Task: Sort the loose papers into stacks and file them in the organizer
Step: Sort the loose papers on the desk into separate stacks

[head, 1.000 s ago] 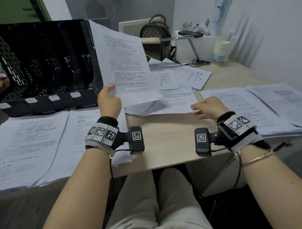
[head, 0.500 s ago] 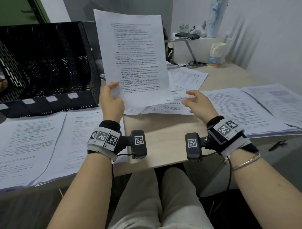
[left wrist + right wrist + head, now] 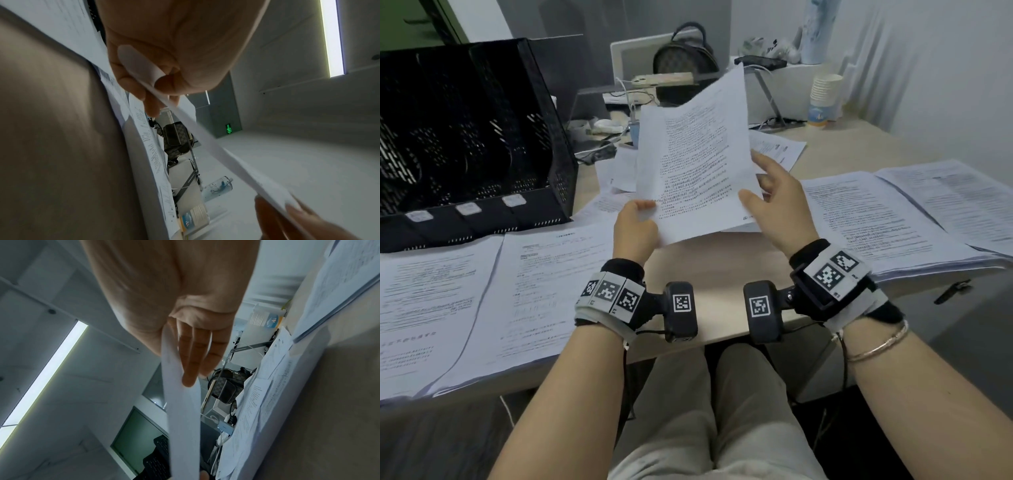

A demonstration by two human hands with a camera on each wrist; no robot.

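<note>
A printed sheet (image 3: 698,164) hangs tilted above the middle of the desk (image 3: 722,260), held by both hands. My left hand (image 3: 640,219) pinches its lower left corner, and the left wrist view shows that corner of the sheet (image 3: 205,138) curled between thumb and fingers of the left hand (image 3: 160,81). My right hand (image 3: 760,192) holds the right edge, thumb on the printed face and fingers behind; in the right wrist view the straight fingers (image 3: 193,363) back the sheet (image 3: 183,410). The black mesh organizer (image 3: 465,137) stands at the back left, its slots dark.
Two paper stacks (image 3: 431,308) (image 3: 544,291) lie in front of the organizer, two more (image 3: 876,219) (image 3: 962,198) on the right. Loose sheets (image 3: 777,149) lie behind the held one. A backpack (image 3: 685,58), cables and paper cups (image 3: 823,99) crowd the back edge.
My right hand rose from the loose papers on the desk and took the sheet's right edge. The sheet, earlier upright in my left hand alone, moved right and tilted back.
</note>
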